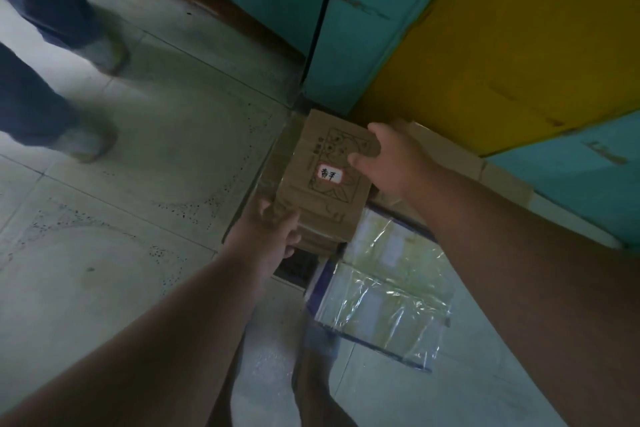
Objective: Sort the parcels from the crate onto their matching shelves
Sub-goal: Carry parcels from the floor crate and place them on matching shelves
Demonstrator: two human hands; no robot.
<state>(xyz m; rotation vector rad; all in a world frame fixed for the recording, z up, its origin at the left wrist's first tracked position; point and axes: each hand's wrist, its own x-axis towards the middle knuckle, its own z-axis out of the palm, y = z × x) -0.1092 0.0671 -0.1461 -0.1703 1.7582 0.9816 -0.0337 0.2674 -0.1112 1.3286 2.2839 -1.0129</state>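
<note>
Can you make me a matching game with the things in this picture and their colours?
Things:
1. flat cardboard parcel held by both hands
2. small sticker label on the parcel
3. big panel at the upper right
4. trousers of the other person at the upper left

Colours:
A. yellow
B. dark blue
C. brown
D. white with dark writing

Pairs: 1-C, 2-D, 3-A, 4-B

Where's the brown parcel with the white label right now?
Head view, centre: the brown parcel is gripped by the left hand at its near corner and the right hand at its far edge, above a plastic-wrapped parcel.
</note>
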